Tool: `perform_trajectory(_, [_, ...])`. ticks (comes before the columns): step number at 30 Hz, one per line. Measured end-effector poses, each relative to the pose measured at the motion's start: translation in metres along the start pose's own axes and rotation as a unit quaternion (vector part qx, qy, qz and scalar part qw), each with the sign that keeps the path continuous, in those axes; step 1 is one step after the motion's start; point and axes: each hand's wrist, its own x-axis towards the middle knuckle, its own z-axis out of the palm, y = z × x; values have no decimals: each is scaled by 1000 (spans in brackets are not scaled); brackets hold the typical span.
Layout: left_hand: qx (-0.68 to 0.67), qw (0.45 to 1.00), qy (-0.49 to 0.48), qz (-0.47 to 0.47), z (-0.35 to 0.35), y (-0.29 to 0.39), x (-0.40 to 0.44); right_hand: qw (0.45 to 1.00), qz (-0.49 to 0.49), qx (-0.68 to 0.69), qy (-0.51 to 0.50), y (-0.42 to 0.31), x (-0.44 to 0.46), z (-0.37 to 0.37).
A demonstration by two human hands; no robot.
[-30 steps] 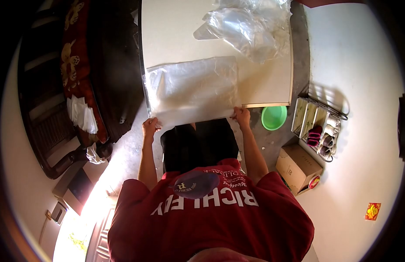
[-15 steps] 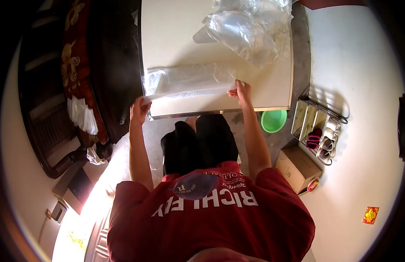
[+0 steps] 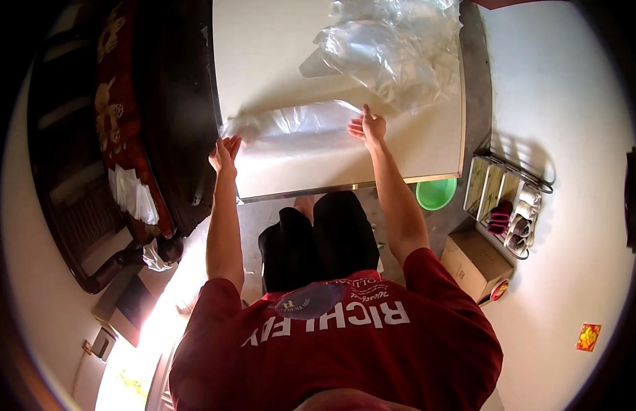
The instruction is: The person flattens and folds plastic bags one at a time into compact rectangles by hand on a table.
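Note:
A clear plastic bag [image 3: 290, 127], long and flattened, stretches sideways between my two hands over the near part of the table [image 3: 304, 175]. At its left end, my left hand [image 3: 225, 155] is closed on the edge, with the fingertips bunched together. My right hand [image 3: 368, 128] has the right end at its far corner, between a raised digit and the other fingers, which are partly spread. Beyond the right hand lies a crumpled heap of clear plastic bags [image 3: 393, 55].
Dark wooden furniture [image 3: 170, 103] stands along the table's left side, with white plastic bags [image 3: 133, 195] hanging on it. On the floor to the right are a green basin [image 3: 436, 194], a shoe rack [image 3: 499, 202] and a cardboard box [image 3: 474, 264].
Both hands have moved away from me, carrying the bag's near edge toward the far side. The right hand's fingers have spread more. The view has shifted slightly.

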Motion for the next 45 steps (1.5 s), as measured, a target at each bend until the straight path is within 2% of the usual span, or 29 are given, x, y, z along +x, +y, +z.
perform_trajectory(2, [121, 981, 31, 150, 3, -3, -12, 991, -32, -108, 75, -1, -9, 0])
perform_trajectory(3, [248, 938, 29, 240, 4, -4, -19, 968, -86, -199, 126, -6, -27, 6])
perform_trajectory(4, [343, 862, 25, 374, 8, -9, -27, 878, -300, -312, 206, 11, -26, 10])
perform_trajectory(6, [415, 780, -34, 467, 30, -18, -52, 872, -311, -361, 113, 27, -43, 16])
perform_trajectory(8, [532, 657, -119, 521, 46, -35, -66, 773, -494, -396, 48, 58, -48, 31])
perform_trajectory(10, [610, 552, -184, 538, 51, -54, -65, 696, -549, -462, 23, 67, -67, 51])
perform_trajectory(12, [673, 508, -182, 505, 44, -66, -59, 669, -526, -525, -24, 80, -75, 52])
perform_trajectory(18, [663, 494, -96, 555, 14, -47, -20, 673, -495, -549, -3, 103, -62, 23])
perform_trajectory(20, [655, 510, -94, 550, 10, -40, -13, 686, -476, -549, 38, 104, -60, 17])
perform_trajectory(22, [656, 510, -94, 549, 9, -39, -12, 693, -484, -533, 39, 103, -61, 8])
perform_trajectory(24, [684, 492, -55, 535, 9, -39, -14, 710, -511, -481, 58, 99, -61, -3])
perform_trajectory(25, [693, 497, -31, 521, 6, -40, -15, 720, -523, -440, 118, 94, -65, -9])
perform_trajectory(26, [692, 499, -31, 521, 1, -39, -17, 722, -492, -445, 195, 89, -72, -14])
perform_trajectory(28, [663, 543, -14, 514, -5, -39, -22, 745, -426, -435, 273, 99, -54, -31])
perform_trajectory(29, [662, 531, -28, 528, -8, -38, -22, 743, -428, -435, 276, 102, -48, -38])
perform_trajectory(30, [660, 532, -29, 530, -6, -37, -29, 752, -401, -446, 273, 100, -47, -41])
perform_trajectory(32, [685, 491, -73, 533, -2, -36, -40, 763, -376, -454, 266, 95, -40, -43])
perform_trajectory(34, [682, 503, -102, 521, 4, -50, -52, 843, -255, -421, 217, 93, -26, -43])
perform_trajectory(38, [669, 525, -158, 501, 17, -77, -76, 861, -242, -400, 199, 96, -4, -51])
perform_trajectory(41, [652, 537, -202, 495, 25, -95, -91, 877, -248, -386, 141, 93, -5, -55])
perform_trajectory(43, [641, 553, -241, 475, 27, -104, -102, 967, -196, -165, 2, 84, -22, -51])
perform_trajectory(44, [638, 564, -263, 454, 27, -108, -109, 966, -197, -166, 0, 80, -33, -46])
perform_trajectory(45, [640, 566, -265, 447, 29, -110, -116, 946, -261, -190, 9, 75, -49, -38])
